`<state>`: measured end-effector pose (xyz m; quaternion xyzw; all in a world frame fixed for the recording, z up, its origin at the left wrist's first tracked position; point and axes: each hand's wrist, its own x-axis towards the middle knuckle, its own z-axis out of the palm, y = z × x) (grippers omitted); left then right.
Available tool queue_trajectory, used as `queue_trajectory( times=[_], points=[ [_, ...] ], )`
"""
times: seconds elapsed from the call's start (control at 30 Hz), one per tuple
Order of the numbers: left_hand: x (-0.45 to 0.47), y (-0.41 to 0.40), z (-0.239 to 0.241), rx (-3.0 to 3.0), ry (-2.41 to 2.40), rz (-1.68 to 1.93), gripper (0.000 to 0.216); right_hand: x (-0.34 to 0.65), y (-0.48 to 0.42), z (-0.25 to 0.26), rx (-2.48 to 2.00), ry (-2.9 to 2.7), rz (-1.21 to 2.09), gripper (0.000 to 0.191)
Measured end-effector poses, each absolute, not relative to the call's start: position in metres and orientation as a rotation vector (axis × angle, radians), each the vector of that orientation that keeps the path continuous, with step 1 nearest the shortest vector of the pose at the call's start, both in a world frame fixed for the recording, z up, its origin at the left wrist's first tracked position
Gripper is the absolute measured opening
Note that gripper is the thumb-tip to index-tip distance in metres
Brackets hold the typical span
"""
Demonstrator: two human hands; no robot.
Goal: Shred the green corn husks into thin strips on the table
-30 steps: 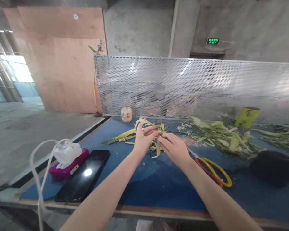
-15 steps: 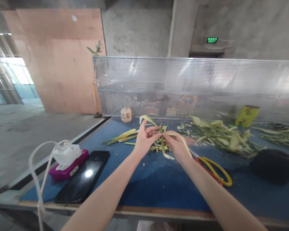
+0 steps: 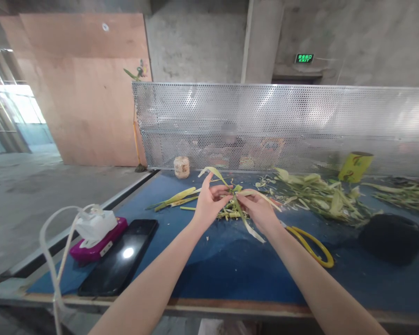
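Note:
Both of my hands meet above the blue table, working on strips of pale green corn husk (image 3: 244, 217). My left hand (image 3: 209, 200) pinches the strips near their crossing, and one strip arches up over its raised index finger. Close beside it, my right hand (image 3: 260, 209) pinches a strip whose pale end runs out over the back of the hand. Another strip hangs down between the hands towards the table. Small cut pieces (image 3: 230, 213) lie below and behind the fingers. Scissors with yellow handles (image 3: 312, 244) lie by my right forearm, which partly hides them.
A large heap of husks (image 3: 321, 195) lies right, near a yellow can (image 3: 356, 166) and a black rounded object (image 3: 393, 238). Left are loose husks (image 3: 178, 197), a pale jar (image 3: 181, 167), a phone (image 3: 120, 258) and a purple tissue box (image 3: 97, 239). A perforated metal screen (image 3: 209, 107) stands behind.
The hanging strip has swung to the right and its pale end now lies further out. Both hands stay close together in nearly the same place. The view has shifted slightly.

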<state>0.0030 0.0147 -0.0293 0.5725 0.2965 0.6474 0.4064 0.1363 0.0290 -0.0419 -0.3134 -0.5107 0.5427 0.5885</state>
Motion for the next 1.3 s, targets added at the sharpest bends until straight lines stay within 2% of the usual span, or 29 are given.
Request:
queue_trajectory(
  times=[0.27, 0.33, 0.4, 0.5, 0.63, 0.97, 1.1, 1.2, 1.3],
  points=[
    [0.001, 0.012, -0.025, 1.366, 0.798, 1.659, 0.087, 0.136, 0.03, -0.044, -0.948, -1.49, 1.191, 0.022],
    [0.0, 0.012, -0.024, 1.348, 0.834, 1.695, 0.086, 0.137, 0.029, -0.045, -1.047, -1.759, 0.966, 0.02],
    [-0.001, 0.013, -0.024, 1.341, 0.868, 1.723, 0.087, 0.137, 0.027, -0.046, -1.158, -2.016, 0.592, 0.012],
    [-0.001, 0.014, -0.025, 1.371, 0.882, 1.734, 0.086, 0.135, 0.021, -0.046, -1.318, -2.2, 0.136, 0.013],
    [0.0, 0.014, -0.027, 1.401, 0.858, 1.741, 0.085, 0.134, 0.012, -0.046, -1.283, -2.164, -0.15, 0.009],
    [0.001, 0.021, -0.039, 1.677, 0.876, 1.694, 0.084, 0.142, 0.017, -0.044, -0.827, -1.911, -0.687, 0.016],
    [0.001, 0.02, -0.04, 1.779, 0.94, 1.676, 0.084, 0.146, 0.017, -0.038, -0.893, -1.837, -0.725, 0.018],
    [0.0, 0.019, -0.039, 1.826, 0.951, 1.656, 0.083, 0.148, 0.02, -0.037, -0.956, -1.829, -0.589, 0.026],
    [-0.001, 0.018, -0.038, 1.909, 0.957, 1.625, 0.081, 0.15, 0.026, -0.038, -0.959, -1.929, -0.407, 0.023]
  ],
)
